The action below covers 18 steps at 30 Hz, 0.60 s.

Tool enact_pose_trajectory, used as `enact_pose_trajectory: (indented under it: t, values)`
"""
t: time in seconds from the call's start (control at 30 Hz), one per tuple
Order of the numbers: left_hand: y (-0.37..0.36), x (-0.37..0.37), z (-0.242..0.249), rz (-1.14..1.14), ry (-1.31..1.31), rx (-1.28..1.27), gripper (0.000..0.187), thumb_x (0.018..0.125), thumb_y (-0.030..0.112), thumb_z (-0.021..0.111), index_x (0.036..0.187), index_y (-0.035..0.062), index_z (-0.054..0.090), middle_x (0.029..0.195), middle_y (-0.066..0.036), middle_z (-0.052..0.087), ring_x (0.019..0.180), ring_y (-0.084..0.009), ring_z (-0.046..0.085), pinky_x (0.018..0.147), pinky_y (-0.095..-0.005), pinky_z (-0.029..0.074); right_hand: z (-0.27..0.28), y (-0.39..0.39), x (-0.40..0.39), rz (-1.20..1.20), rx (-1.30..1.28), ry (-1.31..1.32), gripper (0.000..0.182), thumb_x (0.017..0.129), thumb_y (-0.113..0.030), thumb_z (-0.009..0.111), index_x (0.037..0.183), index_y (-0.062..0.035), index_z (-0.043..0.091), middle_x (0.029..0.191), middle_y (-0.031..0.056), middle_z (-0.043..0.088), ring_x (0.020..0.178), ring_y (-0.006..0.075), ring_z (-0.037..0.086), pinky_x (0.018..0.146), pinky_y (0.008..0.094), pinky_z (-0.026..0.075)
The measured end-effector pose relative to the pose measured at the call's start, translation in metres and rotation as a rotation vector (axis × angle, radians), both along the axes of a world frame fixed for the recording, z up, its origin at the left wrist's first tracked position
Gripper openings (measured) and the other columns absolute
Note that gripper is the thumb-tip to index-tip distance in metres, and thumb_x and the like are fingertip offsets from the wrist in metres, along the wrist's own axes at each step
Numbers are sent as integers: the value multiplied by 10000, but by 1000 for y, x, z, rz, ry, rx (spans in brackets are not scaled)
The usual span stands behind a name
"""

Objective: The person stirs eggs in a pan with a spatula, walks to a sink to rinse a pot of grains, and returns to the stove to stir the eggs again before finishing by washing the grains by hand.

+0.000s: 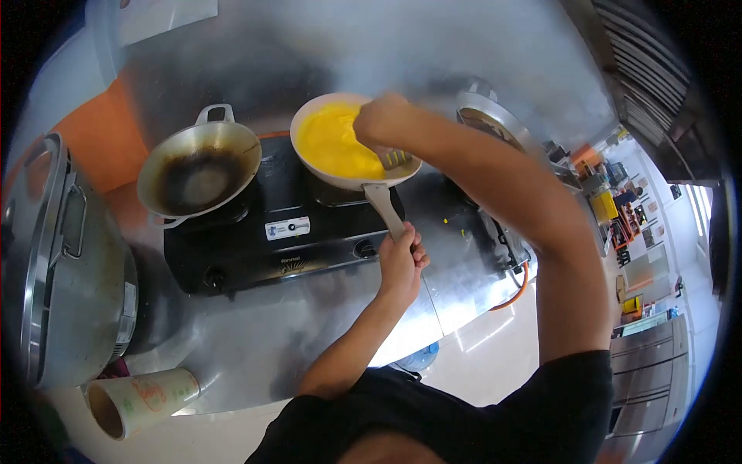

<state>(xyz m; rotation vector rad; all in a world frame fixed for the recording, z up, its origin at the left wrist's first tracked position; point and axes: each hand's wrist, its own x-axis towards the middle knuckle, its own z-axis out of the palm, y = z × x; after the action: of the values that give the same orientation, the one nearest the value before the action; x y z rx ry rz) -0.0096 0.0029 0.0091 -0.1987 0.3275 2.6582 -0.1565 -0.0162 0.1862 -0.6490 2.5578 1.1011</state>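
Note:
My left hand is wrapped round the pale handle of a cream-coloured frying pan, which sits on the right burner of a black gas stove. A bright yellow, egg-like mixture spreads over most of the pan's inside. Above the pan's far right side, my right hand is closed, slightly blurred, on a slotted spatula. The spatula's head shows below the fist, inside the pan near its right wall; its handle is hidden by the hand.
A browned metal wok stands on the left burner. Another metal pan is behind my right forearm. At the left are a large lidded steel pot and a printed paper tub lying on its side. An orange hose hangs at the right.

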Motion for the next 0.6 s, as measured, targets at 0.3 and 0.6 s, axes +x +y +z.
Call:
enact_pose_trajectory:
  t: [0.3, 0.6]
  values:
    - [-16, 1, 4, -75, -35, -43, 75, 877, 123, 541, 933, 131, 493, 701, 18, 430, 498, -53, 358, 418, -204, 270, -34, 78, -27, 130, -127, 289, 162, 789, -126, 565, 850, -129, 715, 882, 68, 680, 852, 251, 654, 683, 369, 526]
    - [-24, -1, 8, -133, -39, -134, 86, 869, 130, 522, 923, 148, 457, 689, 19, 420, 489, -57, 359, 432, -214, 280, -45, 114, -37, 102, -242, 350, 163, 817, -118, 539, 857, -109, 696, 868, 87, 677, 835, 262, 662, 686, 388, 538]
